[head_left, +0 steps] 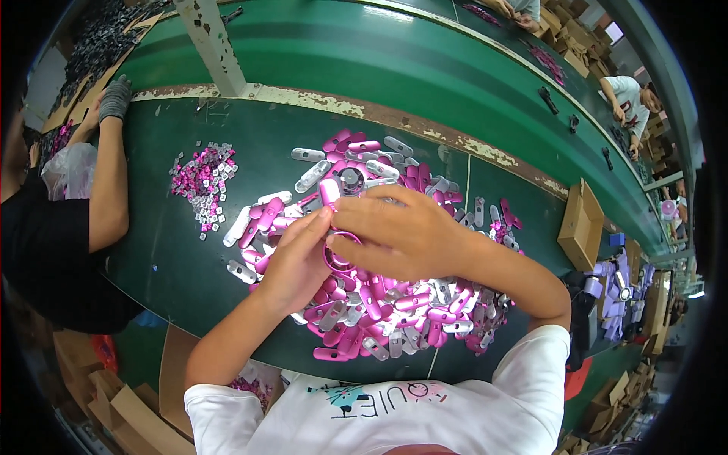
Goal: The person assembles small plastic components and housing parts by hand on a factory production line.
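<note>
- The conveyor belt (425,61) was smooth, glossy and green, running in a wide band across the far side.
- The worktop (174,280) was matte dark green, edged at the back by a ledge (303,101) with flaking cream paint over brown.
- The heap of casings (371,303) covered the middle of the worktop: slim, round-ended shells in metallic magenta and silver, loosely overlapped.
- The carton (582,227) at the right was plain brown cardboard, open-topped and oblong.
- The right hand (406,231) was bare, its fingers curled nearly closed, with the tips against the magenta piece.
- The left hand (298,262) was bare, thumb and forefinger pinched closed on the same piece.
- At the far left, a co-worker's hand (116,98) wore a grey knitted glove.
- The magenta ring (339,262) showed under the right fingers; whether it was joined to the piece could not be told.
- The magenta piece (330,191) stood between both hands' fingertips, above the heap, smooth and round-ended, with a bright highlight.
- Tiny square parts (206,178), magenta and silvery, lay scattered left of the casings.
</note>
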`<state>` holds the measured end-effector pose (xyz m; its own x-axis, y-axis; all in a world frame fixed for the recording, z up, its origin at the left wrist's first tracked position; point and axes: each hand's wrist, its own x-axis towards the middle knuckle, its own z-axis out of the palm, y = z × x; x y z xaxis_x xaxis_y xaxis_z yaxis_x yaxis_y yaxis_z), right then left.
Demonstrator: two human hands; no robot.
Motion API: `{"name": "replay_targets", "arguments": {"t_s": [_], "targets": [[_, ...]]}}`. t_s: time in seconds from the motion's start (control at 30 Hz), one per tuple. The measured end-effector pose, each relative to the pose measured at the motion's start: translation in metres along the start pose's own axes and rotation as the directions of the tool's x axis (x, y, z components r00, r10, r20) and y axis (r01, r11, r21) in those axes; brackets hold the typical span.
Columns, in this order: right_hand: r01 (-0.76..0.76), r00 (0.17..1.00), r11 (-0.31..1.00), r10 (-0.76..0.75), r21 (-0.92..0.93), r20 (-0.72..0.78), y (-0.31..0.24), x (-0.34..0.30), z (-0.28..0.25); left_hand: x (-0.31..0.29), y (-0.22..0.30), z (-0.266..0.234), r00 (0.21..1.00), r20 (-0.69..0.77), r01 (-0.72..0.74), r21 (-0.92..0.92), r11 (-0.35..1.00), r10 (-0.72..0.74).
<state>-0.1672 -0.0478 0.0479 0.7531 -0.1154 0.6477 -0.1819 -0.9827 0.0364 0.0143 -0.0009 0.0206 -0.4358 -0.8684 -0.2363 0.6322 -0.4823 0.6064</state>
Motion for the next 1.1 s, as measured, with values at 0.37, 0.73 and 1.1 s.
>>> {"name": "replay_targets", "arguments": {"t_s": [0.37, 0.73, 1.1], "targets": [[-0.687, 0.717, 0.605, 0.652, 0.403, 0.245, -0.011, 0.001, 0.002, 0.004, 0.003, -0.001, 0.990, 0.068, -0.138, 0.567, 0.812, 0.121], [-0.713, 0.697, 0.492, 0.573, 0.500, 0.431, 0.001, -0.001, 0.002, 0.003, -0.003, -0.003, 0.977, 0.096, -0.203, 0.709, 0.676, 0.192], [-0.683, 0.721, 0.593, 0.451, 0.427, 0.527, 0.003, -0.001, 0.000, -0.001, -0.011, -0.007, 0.976, 0.110, -0.187, 0.868, 0.460, 0.189]]}}
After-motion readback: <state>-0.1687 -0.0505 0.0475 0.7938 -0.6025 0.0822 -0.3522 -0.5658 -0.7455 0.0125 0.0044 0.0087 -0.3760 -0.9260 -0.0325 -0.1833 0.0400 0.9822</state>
